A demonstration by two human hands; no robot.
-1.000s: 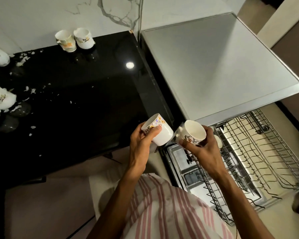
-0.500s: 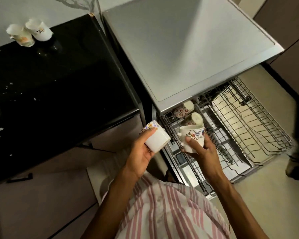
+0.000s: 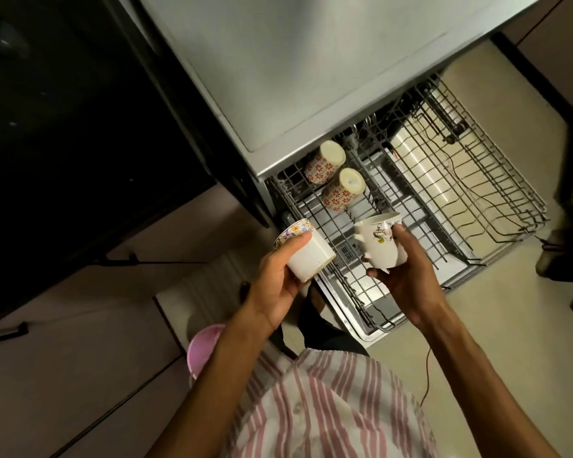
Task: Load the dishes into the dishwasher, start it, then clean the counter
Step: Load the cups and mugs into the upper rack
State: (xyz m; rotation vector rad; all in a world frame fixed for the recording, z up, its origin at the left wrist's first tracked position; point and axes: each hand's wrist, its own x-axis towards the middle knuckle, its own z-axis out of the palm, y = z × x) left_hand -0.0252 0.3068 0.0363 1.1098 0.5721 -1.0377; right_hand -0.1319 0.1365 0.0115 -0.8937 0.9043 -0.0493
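Right hand (image 3: 407,276) grips white floral-print ceramic cup (image 3: 379,241) directly over pulled-out wire dishwasher rack (image 3: 497,206), probably nearer than left hand (image 3: 278,279), clamped on white gold-rimmed cup (image 3: 306,254).

the glossy black stone counter (image 3: 63,104) fills the left side, dark and barely lit. below it run pale mauve cabinet fronts (image 3: 80,342) with slim black bar handles (image 3: 4,332). to the counter's right, past the steel appliance, the floor is smooth cream tile (image 3: 497,325), brightest there. beyond that floor, far right of the counter, stand brown panelled cabinet doors (image 3: 563,54) over a black plinth.
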